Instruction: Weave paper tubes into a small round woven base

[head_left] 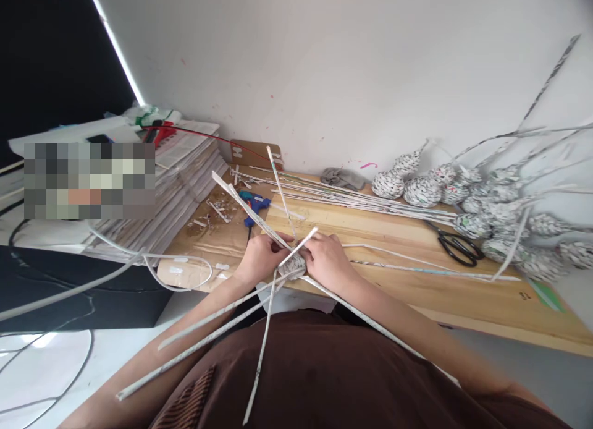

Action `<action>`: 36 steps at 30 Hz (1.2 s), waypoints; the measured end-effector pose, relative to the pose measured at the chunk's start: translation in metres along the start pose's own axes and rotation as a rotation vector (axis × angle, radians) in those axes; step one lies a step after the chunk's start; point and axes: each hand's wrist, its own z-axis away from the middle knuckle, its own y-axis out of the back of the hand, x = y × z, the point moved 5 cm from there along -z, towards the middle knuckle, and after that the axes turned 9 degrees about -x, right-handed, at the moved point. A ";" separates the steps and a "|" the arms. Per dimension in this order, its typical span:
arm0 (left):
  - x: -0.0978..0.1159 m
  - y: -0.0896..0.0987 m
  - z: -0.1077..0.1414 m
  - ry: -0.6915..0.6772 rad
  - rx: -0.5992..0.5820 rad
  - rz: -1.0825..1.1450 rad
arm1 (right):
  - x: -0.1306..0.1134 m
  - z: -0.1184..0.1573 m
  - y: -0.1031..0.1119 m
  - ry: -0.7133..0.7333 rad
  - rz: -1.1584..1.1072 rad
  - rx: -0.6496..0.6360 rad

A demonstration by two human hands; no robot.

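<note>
Between my left fingers and right fingers, closed in a pinch, I hold the small woven paper piece at the table's near edge. Beyond lie one blue glue gun and one pair of scissors.

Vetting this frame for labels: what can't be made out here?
All head view:
- Fingertips of left hand and right hand: partly behind paper strips; exact grip unclear.
- Small woven piece's underside: faces away.
- Left side of paper stack: pixelated patch.
- Rightmost woven shape: cut off by right edge.
</note>
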 end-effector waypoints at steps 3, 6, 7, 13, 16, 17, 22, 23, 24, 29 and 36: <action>0.002 0.000 0.002 -0.003 0.012 -0.012 | 0.004 -0.002 -0.001 -0.038 -0.063 -0.017; 0.003 0.000 0.001 -0.021 0.026 -0.050 | 0.007 -0.002 -0.005 -0.045 -0.114 -0.005; 0.004 0.000 0.001 -0.022 0.030 -0.063 | 0.008 -0.002 -0.006 -0.043 -0.124 0.010; 0.000 -0.003 -0.002 -0.022 0.019 -0.074 | 0.011 0.002 -0.009 -0.048 -0.138 0.075; -0.002 -0.005 -0.004 -0.042 0.000 -0.075 | 0.008 0.001 -0.006 -0.021 -0.131 0.057; -0.002 -0.006 -0.005 -0.050 -0.003 -0.082 | 0.008 0.000 -0.005 -0.014 -0.148 0.056; -0.002 -0.005 -0.006 -0.048 -0.005 -0.070 | 0.012 -0.005 -0.005 -0.052 -0.327 0.088; -0.002 -0.005 -0.006 -0.039 -0.008 -0.051 | 0.013 -0.005 -0.006 -0.055 -0.354 0.099; -0.002 -0.004 -0.006 -0.029 -0.006 -0.035 | 0.013 -0.005 -0.006 -0.050 -0.376 0.110; -0.003 -0.004 -0.008 -0.015 0.004 0.037 | 0.012 -0.006 -0.009 0.008 -0.428 0.157; 0.001 -0.007 -0.011 -0.034 -0.142 0.206 | 0.006 -0.004 -0.004 0.147 -0.423 0.243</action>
